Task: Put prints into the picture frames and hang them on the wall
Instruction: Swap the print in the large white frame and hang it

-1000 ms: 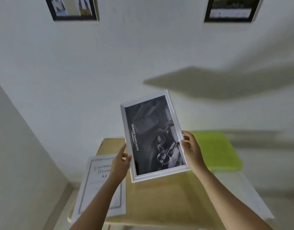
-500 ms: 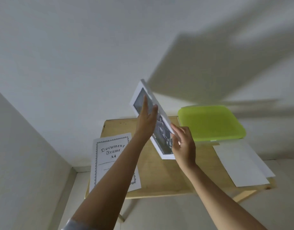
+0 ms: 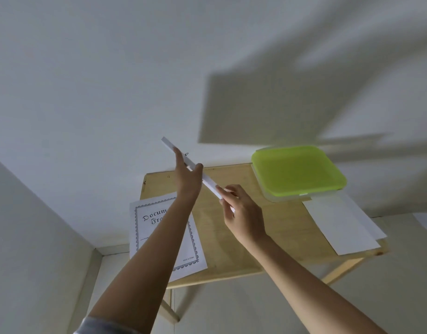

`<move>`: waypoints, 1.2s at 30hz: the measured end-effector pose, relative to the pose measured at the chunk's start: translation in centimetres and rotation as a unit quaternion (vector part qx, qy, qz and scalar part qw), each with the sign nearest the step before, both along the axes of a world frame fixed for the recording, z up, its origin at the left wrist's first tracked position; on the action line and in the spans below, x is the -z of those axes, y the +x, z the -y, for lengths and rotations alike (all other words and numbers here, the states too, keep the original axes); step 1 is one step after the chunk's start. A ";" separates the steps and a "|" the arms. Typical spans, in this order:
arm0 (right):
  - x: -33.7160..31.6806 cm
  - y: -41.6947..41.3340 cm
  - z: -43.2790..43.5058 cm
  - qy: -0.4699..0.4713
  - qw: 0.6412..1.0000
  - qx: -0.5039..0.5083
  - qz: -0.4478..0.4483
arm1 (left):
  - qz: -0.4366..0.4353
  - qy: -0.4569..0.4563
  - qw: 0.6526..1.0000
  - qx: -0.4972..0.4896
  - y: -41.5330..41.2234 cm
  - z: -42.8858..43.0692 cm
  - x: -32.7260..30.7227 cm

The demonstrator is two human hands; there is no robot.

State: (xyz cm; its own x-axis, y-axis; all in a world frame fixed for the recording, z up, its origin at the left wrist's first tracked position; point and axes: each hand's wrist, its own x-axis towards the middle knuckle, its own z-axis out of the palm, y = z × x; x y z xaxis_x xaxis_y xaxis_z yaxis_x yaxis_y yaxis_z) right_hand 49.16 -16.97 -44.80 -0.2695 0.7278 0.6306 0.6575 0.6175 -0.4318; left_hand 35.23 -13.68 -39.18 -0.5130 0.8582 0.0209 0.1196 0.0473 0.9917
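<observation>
Hands meet on a white rectangular picture frame [image 3: 208, 182], which is turned edge-on to the camera so that only its thin, smooth, straight-sided rim shows as a slanted strip; its front and its print cannot be seen. The left hand [image 3: 187, 175] pinches the upper half, fingers laid straight along the near face and thumb hooked over the rim. The right hand [image 3: 239, 208] grasps the lower end, its fingers curled round the edge. The frame is in the air, tilted with its top towards the wall, above the back of the table and in front of the matt white painted wall [image 3: 87, 92]; whether it touches the wall cannot be told. A small dark loop [image 3: 186, 154] sticks out just beside the rim near the left fingertips.

Under the left forearm lies a white paper sheet with an ornate black border and gothic lettering [image 3: 145, 220], overhanging the front left corner of the pale wooden folding table [image 3: 280, 227]. At the back right sits a glossy lime-green square plastic tray with rounded corners [image 3: 297, 172], resting on a pale translucent container [image 3: 268, 194]. Just in front of it lie plain white paper sheets [image 3: 340, 222], stacked slightly askew. A large angular grey shadow [image 3: 256, 104] falls on the wall above.
</observation>
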 end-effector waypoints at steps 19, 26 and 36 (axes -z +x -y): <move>8.6 6.2 -2.0 -0.580 0.750 0.078 -0.308 | 0.245 -0.068 0.958 0.130 -6.7 5.0 10.1; 10.7 10.4 -2.0 -0.524 0.783 0.164 -0.294 | 0.125 -0.164 0.976 0.072 -1.5 3.9 15.1; 12.9 12.3 -2.8 -0.466 0.863 0.153 -0.118 | -0.085 -0.237 0.962 0.104 1.2 1.6 18.8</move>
State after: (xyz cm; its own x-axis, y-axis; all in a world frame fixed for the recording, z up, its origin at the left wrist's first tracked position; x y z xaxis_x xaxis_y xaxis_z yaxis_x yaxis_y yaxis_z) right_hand 61.41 -14.18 -57.75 0.0815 0.9631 -0.2566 0.5544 -0.2578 -0.7914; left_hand 36.48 -15.27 -57.94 -0.3525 0.8759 -0.3295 0.3344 0.4467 0.8298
